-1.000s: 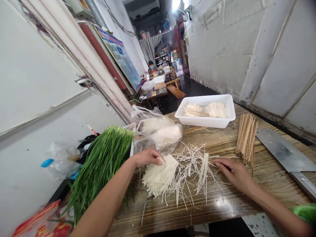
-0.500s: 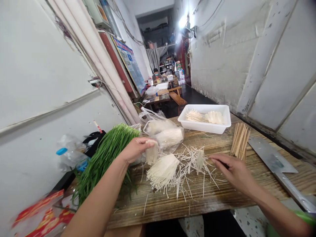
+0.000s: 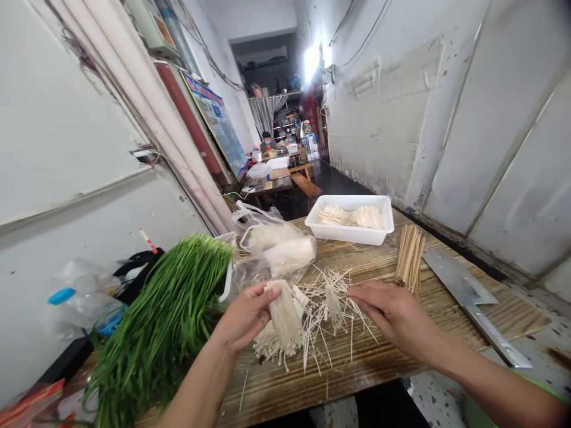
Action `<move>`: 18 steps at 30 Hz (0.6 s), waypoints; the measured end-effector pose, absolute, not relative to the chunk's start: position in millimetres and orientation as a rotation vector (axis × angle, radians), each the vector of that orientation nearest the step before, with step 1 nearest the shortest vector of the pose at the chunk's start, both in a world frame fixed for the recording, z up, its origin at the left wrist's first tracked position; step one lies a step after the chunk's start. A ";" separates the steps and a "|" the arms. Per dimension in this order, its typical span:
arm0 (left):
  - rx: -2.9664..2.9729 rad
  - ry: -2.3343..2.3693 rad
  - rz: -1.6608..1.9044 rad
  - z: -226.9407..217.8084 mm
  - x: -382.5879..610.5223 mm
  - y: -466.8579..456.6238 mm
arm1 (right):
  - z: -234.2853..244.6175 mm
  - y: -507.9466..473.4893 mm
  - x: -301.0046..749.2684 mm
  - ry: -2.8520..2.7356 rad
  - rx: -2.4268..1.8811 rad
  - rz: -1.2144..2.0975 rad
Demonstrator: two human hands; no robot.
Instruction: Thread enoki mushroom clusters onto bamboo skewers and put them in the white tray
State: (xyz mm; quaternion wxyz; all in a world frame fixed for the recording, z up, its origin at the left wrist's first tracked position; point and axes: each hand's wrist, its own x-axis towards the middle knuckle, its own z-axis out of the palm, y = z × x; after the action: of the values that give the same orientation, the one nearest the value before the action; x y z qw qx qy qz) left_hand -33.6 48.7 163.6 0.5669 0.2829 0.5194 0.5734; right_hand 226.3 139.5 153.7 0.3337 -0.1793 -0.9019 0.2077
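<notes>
My left hand (image 3: 247, 315) pinches a flat bunch of enoki mushrooms (image 3: 285, 321) between thumb and fingers, stems hanging down. Beneath it lies a pile of cut enoki, partly hidden, with loose strands (image 3: 319, 342) scattered rightward over the wooden table (image 3: 352, 371). My right hand (image 3: 390, 306) is closed, its fingertips pinching the end of a thin skewer. A small enoki piece (image 3: 333, 306) sits on that skewer, a short way left of the fingertips. Most of the skewer is hidden by the fingers and the mushroom. The two hands are apart.
A white tub (image 3: 350, 235) holds skewered enoki at the back. Bamboo skewers (image 3: 410, 255) lie in a bundle beside a cleaver (image 3: 461, 279). Plastic bags of enoki (image 3: 289, 255) sit behind the pile. Green chives (image 3: 165, 321) fill the left. A person (image 3: 267, 144) sits far back.
My left hand has brought its enoki bunch forward, over the pile and closer to the right hand's skewer. The view has shifted, so the surroundings appear further left.
</notes>
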 end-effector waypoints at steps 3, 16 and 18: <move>0.640 1.221 1.342 163.0 -32.3 46.6 | 151.2 139.7 228.6 -2.387 -0.476 0.518; 0.618 1.222 1.330 166.3 -23.4 45.8 | 145.4 136.0 228.3 -2.399 -0.472 0.551; 0.625 1.217 1.328 166.1 -23.2 45.9 | 144.7 136.8 229.5 -2.405 -0.467 0.539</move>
State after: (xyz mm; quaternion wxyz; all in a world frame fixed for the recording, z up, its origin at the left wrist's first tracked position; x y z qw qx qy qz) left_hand -23.2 45.9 166.1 0.5790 0.2673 0.5205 0.5678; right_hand 229.5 136.8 144.7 0.3113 -0.1767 -0.9111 0.2043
